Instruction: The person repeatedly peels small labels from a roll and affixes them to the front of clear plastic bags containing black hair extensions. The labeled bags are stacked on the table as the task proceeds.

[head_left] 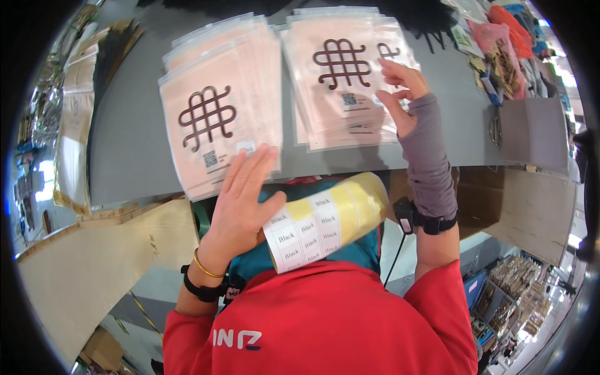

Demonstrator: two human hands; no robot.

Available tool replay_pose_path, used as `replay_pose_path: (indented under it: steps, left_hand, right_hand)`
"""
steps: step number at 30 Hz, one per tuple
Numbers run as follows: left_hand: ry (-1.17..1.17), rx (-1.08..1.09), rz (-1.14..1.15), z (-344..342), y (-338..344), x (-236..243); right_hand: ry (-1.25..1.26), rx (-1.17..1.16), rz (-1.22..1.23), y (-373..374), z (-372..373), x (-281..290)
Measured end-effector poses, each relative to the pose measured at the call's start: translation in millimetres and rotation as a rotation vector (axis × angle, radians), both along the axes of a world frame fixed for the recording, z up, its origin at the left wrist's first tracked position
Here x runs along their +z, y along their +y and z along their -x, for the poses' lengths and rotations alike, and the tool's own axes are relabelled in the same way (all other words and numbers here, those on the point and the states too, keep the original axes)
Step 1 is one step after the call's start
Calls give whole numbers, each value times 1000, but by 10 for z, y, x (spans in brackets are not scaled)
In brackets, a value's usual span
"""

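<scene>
Left hand: fingers extended flat on left pile of pink bags | Right hand: thumb and fingertips parted over right pile | Both piles: grey tabletop | Label sheet: beside left thumb

You have bright, fairly even light, with a soft shadow beside your right hand falling across the right-hand bags. The yellow label roll shines (mostly along its curl), a white patch burns out far left, and your gray table bows toward the black fisheye rim.
</scene>
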State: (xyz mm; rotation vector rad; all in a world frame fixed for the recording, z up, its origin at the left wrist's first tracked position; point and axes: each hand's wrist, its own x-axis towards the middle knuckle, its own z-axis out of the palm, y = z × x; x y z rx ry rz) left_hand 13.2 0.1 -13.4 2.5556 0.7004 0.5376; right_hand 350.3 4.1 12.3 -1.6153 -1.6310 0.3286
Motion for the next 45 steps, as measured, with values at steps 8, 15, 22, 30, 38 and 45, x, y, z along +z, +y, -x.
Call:
replay_pose_path:
  steps: [8,15,22,30,38,45]
  left_hand:
    - [-46,-240,-24,-827,257,-91]
    - [28,-145,-35,-895,239,-91]
    - [14,-246,-86,-1039,236,-23]
    - [-11,-306,-1,-1263,187,-140]
    - [0,-291,3,-1220,183,-227]
    - [-21,-251,23,-1236,164,-224]
  right_hand:
    - [-181,220,122,44,-317,-312]
    - [-395,83,22,65,-594,-408]
    - [-424,101,-113,93,-746,-228]
    - [-232,487,125,64,-534,-85]
    - [-328,608,328,338,-430,-283]
    - [-312,590,344,344,-413,-329]
